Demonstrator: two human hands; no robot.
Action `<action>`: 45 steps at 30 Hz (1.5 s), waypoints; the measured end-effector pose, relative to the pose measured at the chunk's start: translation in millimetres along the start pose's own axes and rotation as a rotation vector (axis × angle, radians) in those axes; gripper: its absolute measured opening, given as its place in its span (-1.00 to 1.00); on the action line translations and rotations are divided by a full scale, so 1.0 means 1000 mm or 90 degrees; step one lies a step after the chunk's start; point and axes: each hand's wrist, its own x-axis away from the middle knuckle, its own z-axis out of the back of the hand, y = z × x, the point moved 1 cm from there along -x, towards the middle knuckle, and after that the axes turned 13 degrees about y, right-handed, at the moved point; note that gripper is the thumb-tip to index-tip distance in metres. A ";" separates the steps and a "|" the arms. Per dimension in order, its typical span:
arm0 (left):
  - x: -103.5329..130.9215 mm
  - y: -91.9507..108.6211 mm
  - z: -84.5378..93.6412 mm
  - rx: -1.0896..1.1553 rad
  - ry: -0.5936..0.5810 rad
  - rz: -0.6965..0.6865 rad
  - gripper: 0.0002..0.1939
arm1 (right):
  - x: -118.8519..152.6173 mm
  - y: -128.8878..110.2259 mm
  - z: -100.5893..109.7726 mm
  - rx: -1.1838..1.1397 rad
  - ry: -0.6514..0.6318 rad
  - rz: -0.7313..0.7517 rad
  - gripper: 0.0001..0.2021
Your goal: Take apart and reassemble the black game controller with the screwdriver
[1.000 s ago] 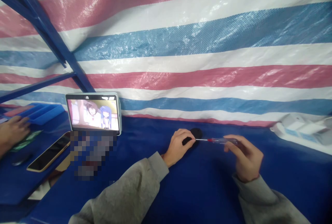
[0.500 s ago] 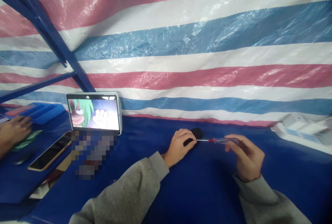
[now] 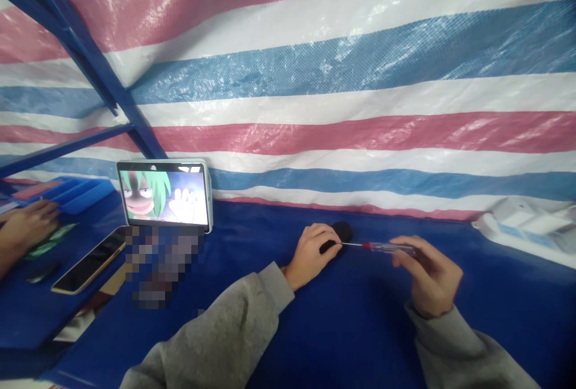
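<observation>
On the blue table surface, my left hand (image 3: pixel 310 255) grips a black rounded object (image 3: pixel 344 232). Its kind is hard to make out, since my fingers hide part of it. A screwdriver (image 3: pixel 382 247) with a clear handle, a red collar and a thin metal shaft lies nearly level in my right hand (image 3: pixel 434 278). My right fingers pinch the rear of its handle. The shaft points left, and its tip meets the black object beside my left thumb and fingertips; the exact contact point is too small to see.
A tablet (image 3: pixel 165 196) playing a cartoon leans at the back left. Beyond it are a phone (image 3: pixel 92 260), a blue divided tray (image 3: pixel 81 196) and another person's hand (image 3: pixel 29 227). White plastic parts (image 3: pixel 528 227) stand at the right, before a striped tarp (image 3: pixel 315 131).
My right hand has shifted very slightly right, its fingers turning a little on the screwdriver handle. My left hand stays in place. The cartoon picture has changed.
</observation>
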 end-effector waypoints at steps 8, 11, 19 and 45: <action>0.001 -0.002 -0.001 0.002 0.011 -0.003 -0.92 | 0.005 -0.010 -0.004 -0.003 0.020 0.008 -0.86; 0.002 -0.003 -0.001 0.003 0.021 -0.008 -0.92 | 0.006 -0.014 -0.005 -0.011 0.017 0.013 -0.88; 0.002 -0.003 0.001 0.018 0.021 -0.008 -0.89 | 0.000 -0.006 -0.004 -0.010 -0.001 -0.058 -0.86; 0.004 0.002 0.000 -0.125 0.049 -0.035 -0.71 | 0.003 -0.006 -0.020 0.007 0.078 -0.082 -0.73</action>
